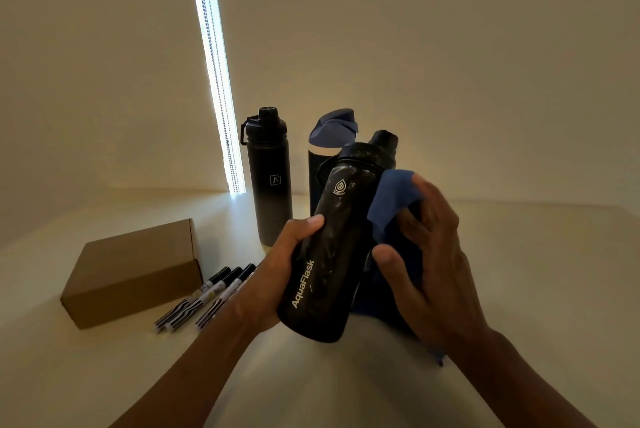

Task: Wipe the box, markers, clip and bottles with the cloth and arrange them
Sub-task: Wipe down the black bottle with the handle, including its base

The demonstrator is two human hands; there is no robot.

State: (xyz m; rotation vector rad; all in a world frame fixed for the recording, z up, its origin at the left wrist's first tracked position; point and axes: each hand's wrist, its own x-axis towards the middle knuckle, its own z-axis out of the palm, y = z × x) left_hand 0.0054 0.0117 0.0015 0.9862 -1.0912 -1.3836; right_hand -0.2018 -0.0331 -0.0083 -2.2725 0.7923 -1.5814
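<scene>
Sitting far left on the pale counter: brown cardboard box, closed, one corner facing the camera.

Lying just right of the box, close against its front corner: several markers, side by side, black caps pointing away, striped barrels pointing toward the camera. Right-most ones partly hidden behind the left forearm; count unclear.

Glowing behind, running up the wall: narrow bright blind strip.

Standing upright at the foot of that strip, near the wall: black bottle, loop handle on its cap.

Gripping the lower half of the marbled bottle: left hand, thumb lying across the front, fingers wrapping behind. Bottle held clear of the counter, tilting, cap pointing up and to the right, white lettering running along the body.

Standing upright behind it, partly hidden: blue-lidded bottle.

Pressing against the right side of the marbled bottle: blue cloth, loose end hanging down in shadow.

Holding the cloth there: right hand, fingers curling over the fabric, thumb lying toward the bottle.
</scene>
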